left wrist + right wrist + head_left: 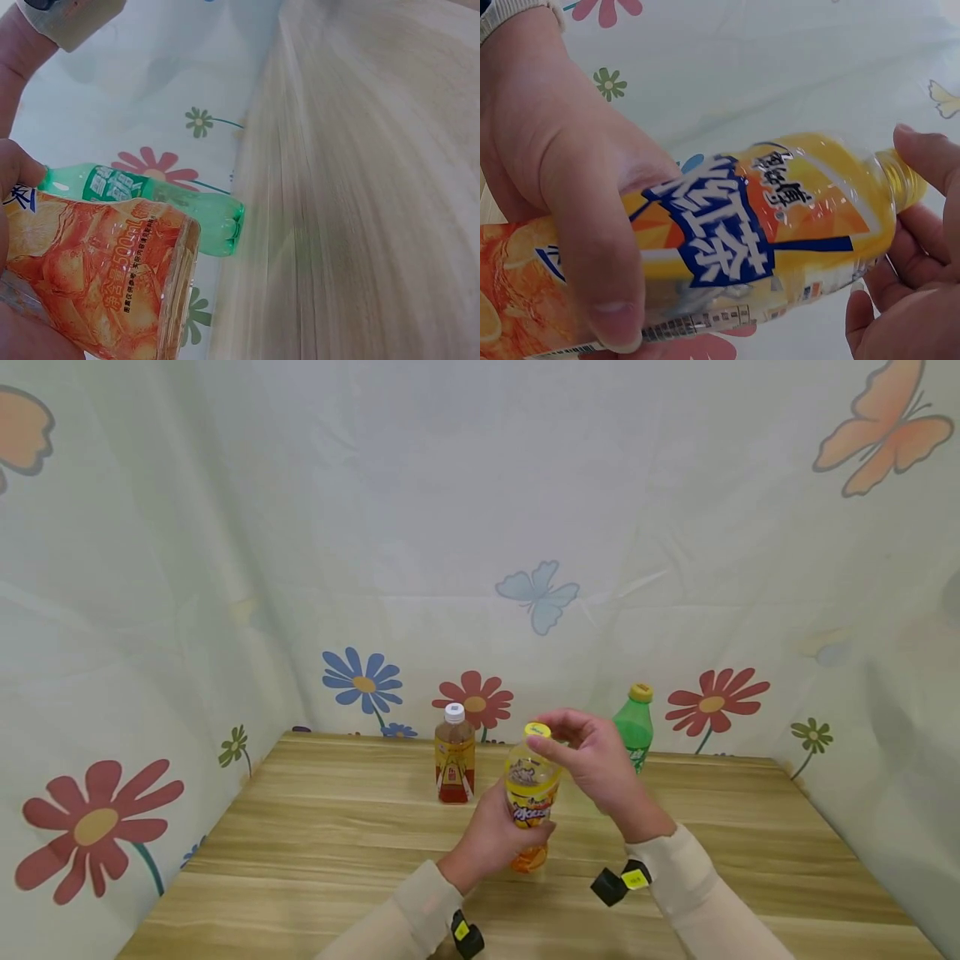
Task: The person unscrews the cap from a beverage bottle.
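Note:
My left hand [491, 835] grips an orange-and-yellow labelled drink bottle [531, 797] round its lower half, and the bottle leans slightly. In the right wrist view, the left thumb [604, 277] lies across the orange label. At the bottle's top, my right hand [600, 768] pinches the yellow cap [537, 729] between thumb and fingers. That cap [904, 180] sits on the neck in the right wrist view. The left wrist view shows the base of the bottle [112, 277] held off the tabletop.
A white-capped bottle with dark amber liquid [454, 764] stands upright behind the left hand. Beyond the right hand is a green bottle [633, 731] with a yellow cap, partly hidden. A wood-grain table [322, 843] meets a flower-and-butterfly cloth [420, 527] at the back and sides.

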`<state>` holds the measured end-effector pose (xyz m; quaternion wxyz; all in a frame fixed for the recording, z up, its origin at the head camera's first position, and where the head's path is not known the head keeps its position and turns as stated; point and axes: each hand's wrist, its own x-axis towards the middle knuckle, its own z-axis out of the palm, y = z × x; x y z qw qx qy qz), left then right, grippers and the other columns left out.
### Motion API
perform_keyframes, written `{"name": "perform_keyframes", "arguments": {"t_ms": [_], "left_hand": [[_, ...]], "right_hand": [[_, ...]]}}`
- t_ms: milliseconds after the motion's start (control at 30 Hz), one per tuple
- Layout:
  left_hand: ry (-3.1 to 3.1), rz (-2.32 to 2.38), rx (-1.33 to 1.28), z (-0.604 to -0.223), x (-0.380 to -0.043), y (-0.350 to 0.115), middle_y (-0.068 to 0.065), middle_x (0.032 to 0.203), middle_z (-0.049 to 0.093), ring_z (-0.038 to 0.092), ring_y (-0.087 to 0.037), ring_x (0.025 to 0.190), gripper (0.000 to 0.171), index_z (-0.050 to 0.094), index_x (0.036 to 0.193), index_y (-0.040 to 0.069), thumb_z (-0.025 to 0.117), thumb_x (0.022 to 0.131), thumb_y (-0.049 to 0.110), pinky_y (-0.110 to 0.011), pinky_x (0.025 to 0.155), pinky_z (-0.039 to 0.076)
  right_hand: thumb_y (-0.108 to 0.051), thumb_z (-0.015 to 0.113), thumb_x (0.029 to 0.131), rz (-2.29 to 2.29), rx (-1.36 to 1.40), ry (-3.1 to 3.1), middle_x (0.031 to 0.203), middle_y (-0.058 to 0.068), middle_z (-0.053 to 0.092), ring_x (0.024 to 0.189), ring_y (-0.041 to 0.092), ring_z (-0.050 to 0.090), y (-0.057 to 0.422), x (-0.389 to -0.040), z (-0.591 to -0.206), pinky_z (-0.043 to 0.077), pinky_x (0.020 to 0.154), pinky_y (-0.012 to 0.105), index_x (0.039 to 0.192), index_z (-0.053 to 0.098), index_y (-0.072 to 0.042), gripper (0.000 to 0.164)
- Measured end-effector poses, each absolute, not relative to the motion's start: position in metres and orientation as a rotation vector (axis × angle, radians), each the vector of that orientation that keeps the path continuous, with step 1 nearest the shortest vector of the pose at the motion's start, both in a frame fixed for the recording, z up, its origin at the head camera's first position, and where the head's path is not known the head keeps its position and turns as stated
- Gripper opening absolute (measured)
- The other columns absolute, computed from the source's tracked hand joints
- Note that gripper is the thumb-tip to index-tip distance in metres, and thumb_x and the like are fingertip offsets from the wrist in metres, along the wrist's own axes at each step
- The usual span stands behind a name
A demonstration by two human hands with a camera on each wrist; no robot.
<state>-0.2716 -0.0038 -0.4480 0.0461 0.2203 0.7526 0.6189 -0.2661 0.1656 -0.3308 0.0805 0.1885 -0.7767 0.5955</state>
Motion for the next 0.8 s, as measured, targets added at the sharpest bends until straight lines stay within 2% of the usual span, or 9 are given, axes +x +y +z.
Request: {"name": "perform_keyframes", "arguments": {"t_ms": [200,467,567,800], "left_hand": [[2.301,1.888,0.684,-0.447,-0.271,-0.003,0.007,0.126,0.065,0.065,-0.013,0.112,0.061,0.048,0.137,0.029,0.082,0.087,0.022,-0.043,0.105,0.055],[2.296,1.881,0.677,-0.447,-0.273,-0.003,0.009,0.128,0.064,0.065,-0.014,0.115,0.061,0.047,0.138,0.032,0.081,0.088,0.024,-0.045,0.106,0.054],[2.293,1.888,0.684,-0.446,-0.272,-0.003,0.007,0.128,0.064,0.065,-0.015,0.116,0.061,0.046,0.139,0.029,0.081,0.089,0.023,-0.046,0.106,0.054],[2.288,1.886,0.647,-0.446,-0.272,-0.003,0.009,0.127,0.064,0.065,-0.014,0.115,0.061,0.047,0.138,0.032,0.081,0.088,0.024,-0.046,0.107,0.053]], "right_hand": [[-0.026,0.075,0.095,1.809,0.66,-2.351,0.106,-0.004,0.074,0.096,0.018,0.068,0.172,-0.271,-0.332,0.058,0.085,0.03,0.118,0.072,-0.008,0.03],[-0.025,0.067,0.1,1.836,0.794,-2.364,0.113,-0.001,0.072,0.101,0.02,0.068,0.177,-0.274,-0.331,0.058,0.089,0.032,0.126,0.069,-0.01,0.03],[-0.026,0.066,0.101,1.855,0.813,-2.361,0.114,0.001,0.072,0.101,0.02,0.068,0.177,-0.275,-0.331,0.058,0.09,0.032,0.127,0.069,-0.01,0.031],[-0.027,0.067,0.1,1.875,0.765,-2.36,0.123,0.0,0.07,0.11,0.018,0.068,0.175,-0.275,-0.333,0.057,0.095,0.03,0.132,0.066,-0.009,0.036]]}}
